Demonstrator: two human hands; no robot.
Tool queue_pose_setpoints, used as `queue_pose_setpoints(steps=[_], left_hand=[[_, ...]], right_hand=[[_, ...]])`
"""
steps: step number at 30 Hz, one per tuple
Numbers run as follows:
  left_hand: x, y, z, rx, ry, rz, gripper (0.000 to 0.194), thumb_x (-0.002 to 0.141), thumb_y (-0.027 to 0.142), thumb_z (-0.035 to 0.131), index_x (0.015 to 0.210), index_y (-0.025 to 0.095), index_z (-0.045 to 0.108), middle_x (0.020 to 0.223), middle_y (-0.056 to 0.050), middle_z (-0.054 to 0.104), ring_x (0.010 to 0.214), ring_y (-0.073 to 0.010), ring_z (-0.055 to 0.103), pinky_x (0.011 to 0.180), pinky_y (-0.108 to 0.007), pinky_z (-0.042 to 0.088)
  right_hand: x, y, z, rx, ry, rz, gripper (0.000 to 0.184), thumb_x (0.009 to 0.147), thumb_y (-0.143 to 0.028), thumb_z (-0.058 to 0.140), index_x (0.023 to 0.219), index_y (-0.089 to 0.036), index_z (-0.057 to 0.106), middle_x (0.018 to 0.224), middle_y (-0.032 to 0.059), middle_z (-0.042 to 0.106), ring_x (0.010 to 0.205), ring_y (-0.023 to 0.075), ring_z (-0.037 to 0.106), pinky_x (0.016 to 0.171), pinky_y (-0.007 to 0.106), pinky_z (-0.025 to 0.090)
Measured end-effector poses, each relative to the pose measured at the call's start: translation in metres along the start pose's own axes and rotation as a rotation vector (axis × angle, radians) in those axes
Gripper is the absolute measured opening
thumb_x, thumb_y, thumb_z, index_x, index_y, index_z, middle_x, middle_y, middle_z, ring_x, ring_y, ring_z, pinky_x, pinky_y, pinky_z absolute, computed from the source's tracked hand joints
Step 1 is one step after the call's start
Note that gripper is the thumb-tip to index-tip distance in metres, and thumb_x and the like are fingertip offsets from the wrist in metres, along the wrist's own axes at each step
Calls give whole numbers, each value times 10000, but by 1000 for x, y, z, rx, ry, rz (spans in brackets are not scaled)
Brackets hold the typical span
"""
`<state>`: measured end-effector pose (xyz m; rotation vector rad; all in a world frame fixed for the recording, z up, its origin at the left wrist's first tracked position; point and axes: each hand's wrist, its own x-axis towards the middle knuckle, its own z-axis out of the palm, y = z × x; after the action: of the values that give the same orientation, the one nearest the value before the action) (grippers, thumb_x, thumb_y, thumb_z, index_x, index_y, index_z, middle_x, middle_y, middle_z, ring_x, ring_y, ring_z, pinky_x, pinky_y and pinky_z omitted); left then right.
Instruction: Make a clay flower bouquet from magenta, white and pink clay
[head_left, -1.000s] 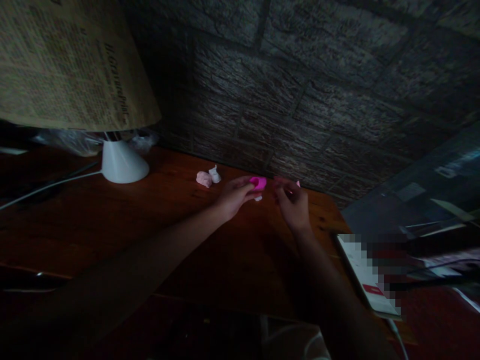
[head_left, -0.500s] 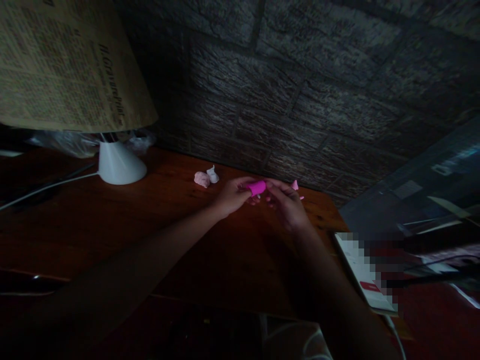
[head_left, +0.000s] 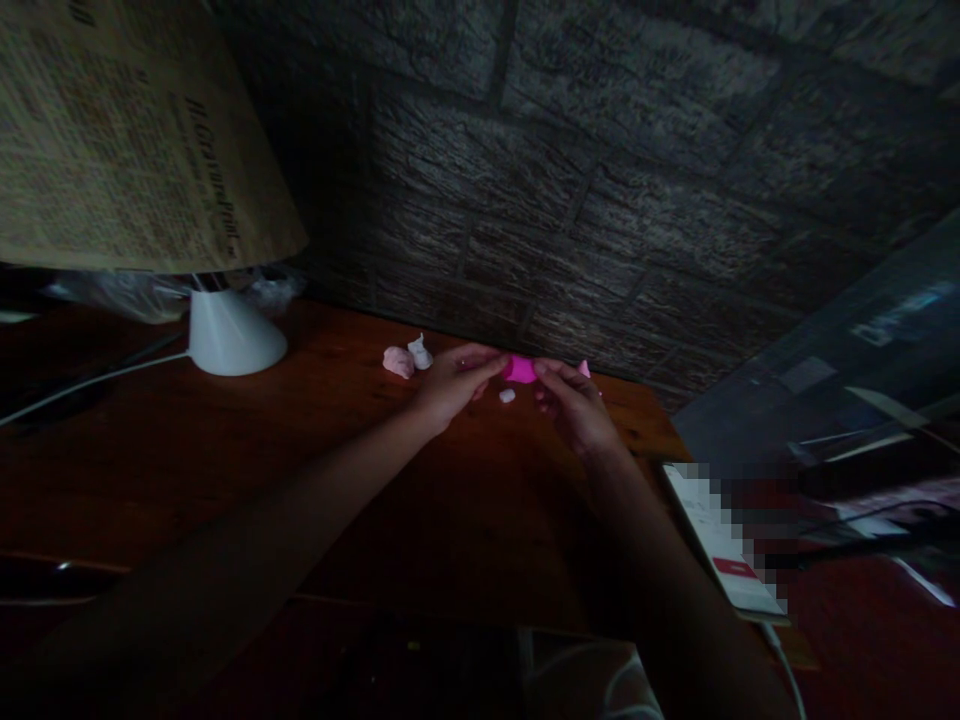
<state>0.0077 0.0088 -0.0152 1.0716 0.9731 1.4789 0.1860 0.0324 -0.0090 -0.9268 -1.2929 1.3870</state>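
Observation:
A bright magenta piece of what looks like modelling clay (head_left: pixel 520 369) is stretched between my two hands above the table. The fingers of my left hand (head_left: pixel 457 383) pinch its left end. On its right end, the thumb and fingers of my right hand (head_left: pixel 571 395) are closed. Below the magenta piece lies a small whitish lump (head_left: pixel 507 396). To the left of my left hand a pale pink lump (head_left: pixel 398 362) rests against a white lump (head_left: pixel 420 352). Just behind my right hand shows a pink piece (head_left: pixel 584 368), partly hidden by the fingers.
A lamp with a white base (head_left: pixel 234 335) and a newsprint shade (head_left: pixel 142 150) stands at the left of the wooden table (head_left: pixel 315 450). Behind runs a dark brick wall (head_left: pixel 480 180). A white tablet-like panel (head_left: pixel 712 530) with a cable lies at the right edge.
The magenta piece has turned from a tilted roll to a flatter, level shape between my hands. My left hand has shifted slightly left, uncovering the small whitish lump.

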Motion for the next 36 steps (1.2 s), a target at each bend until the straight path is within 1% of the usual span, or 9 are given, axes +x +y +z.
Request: queue_pose_setpoints(steps=[2,4,6,10,15,19,23,31,36], left_hand=[[-1,3,2,-31,98,56,207,790,342,771,725,172,672,613,26,570,468,-54,402,465,-247,259],[-2,4,3,-32,134,82,248,803,379,767,706,173,668,629,22,570,468,-51,384,470,-258,253],[-4,4,4,-26,85,58,279,821,421,751,712,176,675,611,25,545,465,-53,360,470,-265,228],[-6,1,4,-53,-109,-34,366,805,513,745,681,186,638,525,57,426,437,-50,280,459,-266,138],[-6,-5,4,-97,-215,-40,278,740,448,804,758,193,696,510,75,396,441,-48,261,465,-258,148],[-6,-6,5,-93,-207,-28,235,764,414,782,770,191,710,516,71,412,451,-50,282,469,-257,162],[-6,-4,5,-60,-168,2,244,748,411,792,768,182,711,512,78,412,454,-48,280,464,-245,175],[-7,-5,3,61,-184,47,218,784,391,758,868,189,750,525,67,473,472,-62,326,483,-249,233],[-8,-4,4,100,-195,56,200,811,386,736,834,188,735,537,63,462,479,-66,340,497,-253,241]], right_hand=[[0,-1,1,22,31,-4,372,600,-460,895,860,-237,749,709,-41,663,561,75,536,499,200,418],[0,-2,2,29,33,-21,370,602,-465,890,857,-240,743,712,-39,667,566,80,545,501,203,421],[0,-3,2,16,24,-44,362,616,-460,882,870,-244,741,720,-33,676,589,93,569,508,210,426],[1,-2,2,19,27,-70,357,619,-425,887,895,-254,738,804,-23,714,641,103,610,523,214,433],[0,-1,3,18,-17,-111,336,649,-402,871,931,-270,745,861,-9,743,708,124,651,535,221,464],[-3,-1,6,-2,-58,-129,327,698,-380,836,999,-284,751,928,1,763,718,132,667,582,258,519],[-3,0,8,-8,-90,-145,280,700,-350,841,948,-253,755,872,5,769,685,135,679,601,275,544],[3,5,5,-44,-99,-152,282,748,-393,813,959,-217,750,795,19,754,658,143,682,588,285,552],[4,7,4,-23,-103,-183,259,744,-352,822,947,-209,748,817,25,761,628,133,666,585,290,546]])
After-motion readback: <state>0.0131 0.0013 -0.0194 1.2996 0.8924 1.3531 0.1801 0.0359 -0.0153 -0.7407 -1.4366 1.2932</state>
